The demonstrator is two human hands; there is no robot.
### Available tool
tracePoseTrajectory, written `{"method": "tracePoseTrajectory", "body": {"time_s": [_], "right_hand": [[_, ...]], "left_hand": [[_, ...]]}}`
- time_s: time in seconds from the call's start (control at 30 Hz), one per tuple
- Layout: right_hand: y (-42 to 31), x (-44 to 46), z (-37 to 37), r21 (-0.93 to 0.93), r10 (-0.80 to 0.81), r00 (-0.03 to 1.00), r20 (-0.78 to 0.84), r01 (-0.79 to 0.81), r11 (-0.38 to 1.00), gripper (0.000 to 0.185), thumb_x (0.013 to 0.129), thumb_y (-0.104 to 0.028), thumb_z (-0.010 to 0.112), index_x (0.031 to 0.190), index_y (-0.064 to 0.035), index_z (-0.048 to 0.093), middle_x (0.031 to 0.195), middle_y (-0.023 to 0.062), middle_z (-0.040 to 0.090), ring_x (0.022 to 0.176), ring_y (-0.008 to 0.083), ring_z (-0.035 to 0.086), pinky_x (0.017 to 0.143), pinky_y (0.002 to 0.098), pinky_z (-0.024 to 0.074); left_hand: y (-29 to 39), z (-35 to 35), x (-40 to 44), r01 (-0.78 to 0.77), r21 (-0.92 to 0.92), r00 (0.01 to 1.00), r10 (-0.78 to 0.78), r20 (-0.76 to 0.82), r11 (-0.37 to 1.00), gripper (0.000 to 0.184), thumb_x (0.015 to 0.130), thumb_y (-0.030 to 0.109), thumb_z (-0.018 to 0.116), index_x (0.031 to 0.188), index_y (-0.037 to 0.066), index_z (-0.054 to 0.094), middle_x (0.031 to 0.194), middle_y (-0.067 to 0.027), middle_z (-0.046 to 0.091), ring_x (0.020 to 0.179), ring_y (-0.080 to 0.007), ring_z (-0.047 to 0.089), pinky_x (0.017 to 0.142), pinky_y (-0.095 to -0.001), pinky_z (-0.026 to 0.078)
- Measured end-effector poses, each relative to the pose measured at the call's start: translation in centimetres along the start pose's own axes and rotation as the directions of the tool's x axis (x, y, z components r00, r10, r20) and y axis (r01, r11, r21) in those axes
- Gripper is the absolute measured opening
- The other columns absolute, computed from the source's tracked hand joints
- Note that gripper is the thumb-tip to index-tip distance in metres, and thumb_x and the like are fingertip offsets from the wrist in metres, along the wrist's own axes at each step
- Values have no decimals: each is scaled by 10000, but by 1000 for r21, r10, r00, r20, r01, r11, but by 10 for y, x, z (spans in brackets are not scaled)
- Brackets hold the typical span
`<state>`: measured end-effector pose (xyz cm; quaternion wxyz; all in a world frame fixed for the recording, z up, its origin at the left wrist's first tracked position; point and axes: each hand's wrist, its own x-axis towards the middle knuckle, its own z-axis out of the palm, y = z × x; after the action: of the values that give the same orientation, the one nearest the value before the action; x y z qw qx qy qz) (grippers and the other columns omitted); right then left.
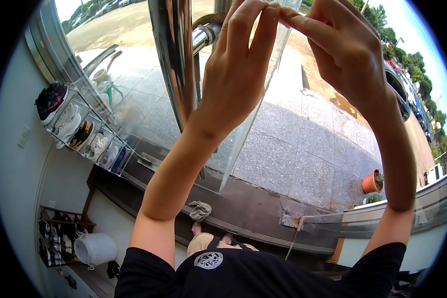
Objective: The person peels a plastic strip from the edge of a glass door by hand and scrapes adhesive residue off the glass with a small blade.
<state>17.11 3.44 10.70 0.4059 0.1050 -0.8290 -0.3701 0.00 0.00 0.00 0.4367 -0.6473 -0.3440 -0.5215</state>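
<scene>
Both arms are raised, and my left hand (238, 67) and my right hand (345, 52) meet near the top of the view. My left hand's fingers point upward, drawn together at the tips beside the upper edge of a glass door (236, 154). On the other side, the thumb and forefinger of my right hand pinch right against those fingertips. Whatever lies between them is too small or hidden to make out. A shiny metal door handle (178, 69) stands just left of my left hand. On the floor by my feet lies a crumpled grey cloth (200, 210).
At the left stands a wire rack (129, 161) with several shoes. Below it are a lower shoe shelf (77, 221) and a white bucket (95, 248). Outside, a potted plant (372, 182) sits on the paving at the right. A thin stick (294, 241) leans near the doorway.
</scene>
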Motion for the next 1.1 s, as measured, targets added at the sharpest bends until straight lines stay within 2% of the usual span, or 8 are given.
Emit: {"method": "tracePoseTrajectory", "body": {"time_s": [0.33,0.53,0.6,0.67,0.73,0.8,1.03,1.1], "right_hand": [[-8,-8,6,7,-2,1000,1,2,1000,96,876,-49,708,795,-6,680,637,7,412,584,137,408,443,284,343],[-20,-8,5,50,53,998,37,-55,997,84,845,-40,737,792,7,690,644,16,415,586,144,412,437,284,354],[-23,-10,3,39,61,994,86,-64,997,67,828,-26,740,887,-3,717,662,27,444,600,150,443,465,294,397],[-24,-16,2,1,54,989,140,-55,998,267,809,-6,734,1073,-28,765,696,44,499,628,158,504,524,313,480],[-27,-15,7,67,49,997,53,-52,996,78,815,-16,747,886,3,719,662,31,446,599,153,443,465,294,396],[-30,-16,9,101,53,998,17,-54,993,72,814,-17,754,794,22,696,646,26,421,584,152,415,436,286,354],[-31,-31,14,36,66,990,123,-71,997,51,802,15,741,804,37,695,656,41,438,590,166,436,453,298,375],[-35,-30,13,25,82,989,124,-86,996,96,795,21,736,889,21,719,668,44,457,602,166,461,477,302,409]], "left_hand": [[15,-7,-6,101,-62,994,-99,41,993,650,841,-212,529,1456,-42,406,1349,-225,418,1325,-482,464,1013,-450,543],[11,0,-24,65,-24,998,-65,23,998,639,835,-219,526,1444,-51,428,1355,-222,420,1344,-476,446,1079,-470,479],[14,-3,-27,87,-32,995,-85,48,996,635,833,-221,523,1440,-59,430,1357,-224,423,1348,-474,443,1085,-471,472],[19,-10,-27,107,-42,992,-104,77,993,636,829,-224,521,1438,-68,426,1359,-227,426,1350,-473,442,1084,-470,473],[15,-5,-33,63,-7,996,-63,58,998,637,823,-227,521,1435,-78,424,1362,-229,428,1350,-472,442,1085,-468,472],[15,-3,-37,39,16,998,-40,40,999,640,818,-230,523,1433,-86,423,1362,-231,430,1350,-472,443,1088,-467,471],[18,-3,-42,58,15,997,-59,55,998,642,808,-237,525,1426,-92,428,1343,-229,433,1342,-475,449,1090,-476,472],[20,-6,-41,84,-6,993,-84,78,996,637,807,-235,527,1421,-94,431,1343,-228,429,1338,-479,451,1085,-479,477]]}}
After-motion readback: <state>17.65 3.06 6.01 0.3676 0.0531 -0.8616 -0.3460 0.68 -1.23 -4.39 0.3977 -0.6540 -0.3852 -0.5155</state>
